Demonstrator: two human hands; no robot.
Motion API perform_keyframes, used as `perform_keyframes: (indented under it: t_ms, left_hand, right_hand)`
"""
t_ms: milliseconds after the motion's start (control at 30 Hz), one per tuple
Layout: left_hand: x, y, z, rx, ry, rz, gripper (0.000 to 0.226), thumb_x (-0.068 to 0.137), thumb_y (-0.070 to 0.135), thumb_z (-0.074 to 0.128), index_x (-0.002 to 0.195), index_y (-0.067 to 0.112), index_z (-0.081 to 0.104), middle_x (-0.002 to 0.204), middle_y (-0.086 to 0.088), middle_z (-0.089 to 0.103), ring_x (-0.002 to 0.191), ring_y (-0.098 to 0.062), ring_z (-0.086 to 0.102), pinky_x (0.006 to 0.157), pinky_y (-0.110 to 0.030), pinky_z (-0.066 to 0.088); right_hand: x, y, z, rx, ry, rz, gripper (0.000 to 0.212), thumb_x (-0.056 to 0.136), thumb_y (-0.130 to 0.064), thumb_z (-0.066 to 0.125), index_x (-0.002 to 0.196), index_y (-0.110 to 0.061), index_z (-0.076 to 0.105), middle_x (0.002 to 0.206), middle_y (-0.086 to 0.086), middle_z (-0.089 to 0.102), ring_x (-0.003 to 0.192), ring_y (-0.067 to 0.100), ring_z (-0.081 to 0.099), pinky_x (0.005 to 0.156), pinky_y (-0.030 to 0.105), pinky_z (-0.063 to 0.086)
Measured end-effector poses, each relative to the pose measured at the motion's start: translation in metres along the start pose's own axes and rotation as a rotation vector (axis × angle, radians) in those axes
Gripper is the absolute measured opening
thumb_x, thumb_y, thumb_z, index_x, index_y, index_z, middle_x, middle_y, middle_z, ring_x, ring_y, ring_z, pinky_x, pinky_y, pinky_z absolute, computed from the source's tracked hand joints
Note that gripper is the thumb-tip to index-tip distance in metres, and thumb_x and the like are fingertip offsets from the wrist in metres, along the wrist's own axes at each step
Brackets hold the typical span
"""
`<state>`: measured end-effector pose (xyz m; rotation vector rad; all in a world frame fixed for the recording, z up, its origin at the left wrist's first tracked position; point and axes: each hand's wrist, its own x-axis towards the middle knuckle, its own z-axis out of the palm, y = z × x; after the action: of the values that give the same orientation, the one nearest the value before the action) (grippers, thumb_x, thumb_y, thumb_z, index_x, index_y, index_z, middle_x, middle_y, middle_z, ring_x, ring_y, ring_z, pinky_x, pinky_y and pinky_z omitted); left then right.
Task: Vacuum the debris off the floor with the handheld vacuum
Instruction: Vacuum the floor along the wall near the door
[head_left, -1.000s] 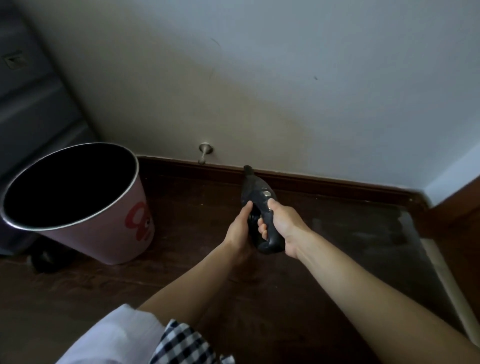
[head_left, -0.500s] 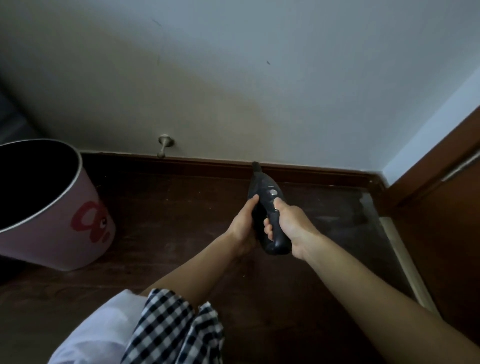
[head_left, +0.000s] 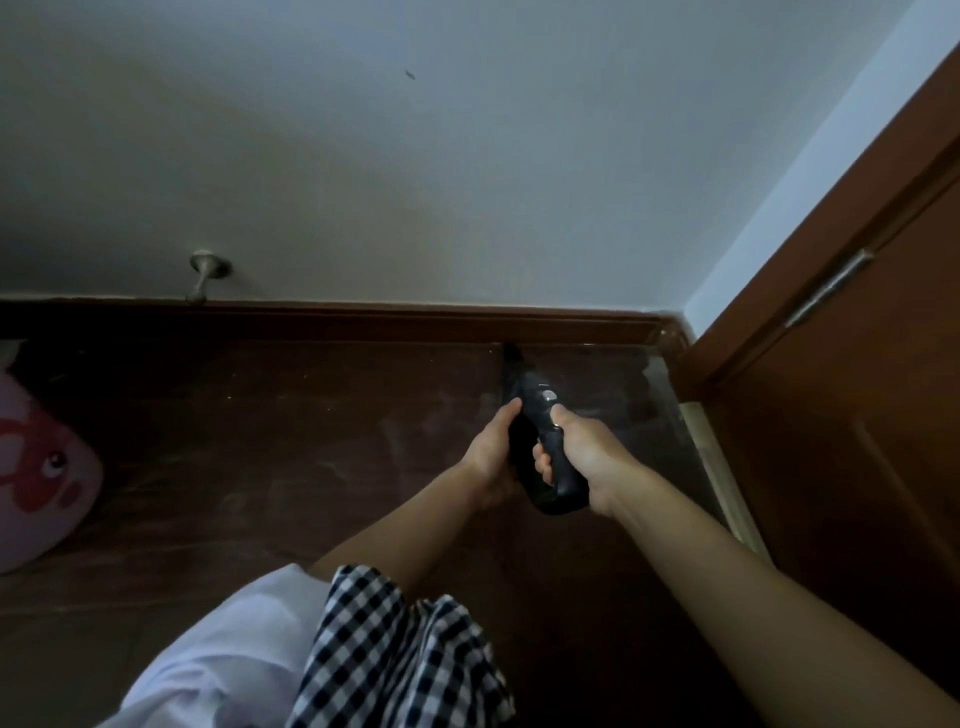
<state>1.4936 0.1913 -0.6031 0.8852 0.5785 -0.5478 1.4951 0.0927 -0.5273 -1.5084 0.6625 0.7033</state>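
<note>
Gripping handheld vacuum (head_left: 537, 415): both hands (head_left: 582, 452).

Right hand (head_left: 582, 457) is gripping vacuum (head_left: 540, 415) handle, thumb near its button; left hand (head_left: 491, 452) is holding its side. Nozzle is pointing at baseboard (head_left: 363, 322) over dark floor (head_left: 260, 441). Pink bin (head_left: 36, 467) is sitting far left.

Bare forearms (head_left: 753, 587); black-and-white checked garment (head_left: 395, 654) at near centre; white fabric (head_left: 223, 660) immediately to its left.
</note>
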Motion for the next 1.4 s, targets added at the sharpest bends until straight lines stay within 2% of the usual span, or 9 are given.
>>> perform_keyframes:
  t_ms: [167, 500, 700, 933, 1033, 1133, 1233, 1300, 1400]
  left_hand:
    - [0.006, -0.003, 0.003, -0.026, 0.0, 0.037, 0.048, 0.096, 0.05, 0.045, 0.104, 0.008, 0.066, 0.074, -0.005, 0.061, 0.059, -0.016, 0.06, 0.053, -0.023, 0.05]
    - [-0.018, 0.01, -0.044, -0.051, 0.088, 0.143, 0.047, 0.095, 0.048, 0.046, 0.084, 0.015, 0.077, 0.089, -0.01, 0.066, 0.082, -0.024, 0.061, 0.078, -0.034, 0.048]
    - [-0.057, 0.026, -0.093, -0.123, 0.166, 0.211, 0.046, 0.099, 0.043, 0.037, 0.081, 0.011, 0.066, 0.06, -0.003, 0.062, 0.049, -0.013, 0.059, 0.046, -0.018, 0.046]
    - [-0.1, 0.024, -0.152, -0.332, 0.317, 0.337, 0.071, 0.098, 0.047, 0.033, 0.037, 0.018, 0.052, 0.035, 0.004, 0.035, 0.027, -0.008, 0.033, 0.031, -0.013, 0.028]
    - [-0.115, 0.015, -0.16, -0.361, 0.345, 0.34, 0.068, 0.097, 0.05, 0.032, 0.045, 0.015, 0.055, 0.036, 0.002, 0.038, 0.028, -0.01, 0.036, 0.032, -0.015, 0.031]
    - [-0.123, 0.009, -0.164, -0.414, 0.381, 0.354, 0.051, 0.097, 0.049, 0.038, 0.097, 0.002, 0.058, 0.04, 0.0, 0.043, 0.03, -0.012, 0.041, 0.033, -0.018, 0.035]
    - [-0.124, 0.009, -0.169, -0.441, 0.46, 0.374, 0.065, 0.095, 0.049, 0.043, 0.143, 0.005, 0.04, 0.044, -0.001, 0.047, 0.032, -0.013, 0.045, 0.034, -0.02, 0.039]
    - [-0.124, 0.013, -0.17, -0.425, 0.481, 0.363, 0.066, 0.093, 0.051, 0.045, 0.139, 0.004, 0.045, 0.046, -0.001, 0.05, 0.035, -0.014, 0.048, 0.037, -0.021, 0.041]
    - [-0.121, 0.023, -0.164, -0.359, 0.403, 0.325, 0.052, 0.095, 0.049, 0.04, 0.089, 0.002, 0.062, 0.043, 0.0, 0.048, 0.033, -0.012, 0.045, 0.036, -0.017, 0.038]
  right_hand:
    - [0.007, -0.003, -0.003, -0.002, -0.025, -0.001, 0.04, 0.102, -0.036, 0.041, 0.109, 0.0, 0.055, 0.067, 0.008, 0.056, 0.039, 0.012, 0.051, 0.037, 0.017, 0.043]
    - [0.001, 0.007, 0.052, -0.023, -0.104, -0.005, 0.036, 0.102, -0.035, 0.041, 0.117, -0.003, 0.05, 0.075, 0.01, 0.056, 0.05, 0.015, 0.052, 0.038, 0.018, 0.044]
    - [-0.007, 0.016, 0.114, -0.135, -0.205, -0.026, 0.035, 0.103, -0.035, 0.039, 0.107, -0.003, 0.053, 0.069, 0.008, 0.054, 0.048, 0.015, 0.05, 0.039, 0.019, 0.042]
    - [-0.023, 0.035, 0.185, -0.344, -0.396, -0.055, 0.041, 0.103, -0.035, 0.035, 0.109, 0.001, 0.054, 0.065, 0.008, 0.052, 0.045, 0.014, 0.048, 0.041, 0.021, 0.041]
    - [-0.031, 0.039, 0.194, -0.405, -0.476, -0.043, 0.038, 0.104, -0.034, 0.035, 0.103, -0.001, 0.053, 0.065, 0.007, 0.051, 0.044, 0.013, 0.047, 0.042, 0.021, 0.041]
    - [-0.038, 0.038, 0.194, -0.46, -0.536, -0.019, 0.035, 0.104, -0.033, 0.036, 0.098, -0.002, 0.052, 0.065, 0.007, 0.051, 0.045, 0.013, 0.046, 0.041, 0.02, 0.04]
    - [-0.04, 0.033, 0.198, -0.476, -0.56, -0.009, 0.036, 0.104, -0.033, 0.036, 0.093, -0.002, 0.053, 0.064, 0.007, 0.051, 0.044, 0.012, 0.046, 0.039, 0.019, 0.039]
    - [-0.039, 0.032, 0.201, -0.454, -0.55, -0.013, 0.038, 0.104, -0.033, 0.035, 0.093, -0.002, 0.054, 0.063, 0.006, 0.051, 0.044, 0.011, 0.046, 0.039, 0.019, 0.039]
    - [-0.036, 0.032, 0.195, -0.377, -0.483, -0.023, 0.039, 0.104, -0.034, 0.036, 0.105, 0.001, 0.054, 0.063, 0.007, 0.051, 0.042, 0.011, 0.046, 0.038, 0.018, 0.039]
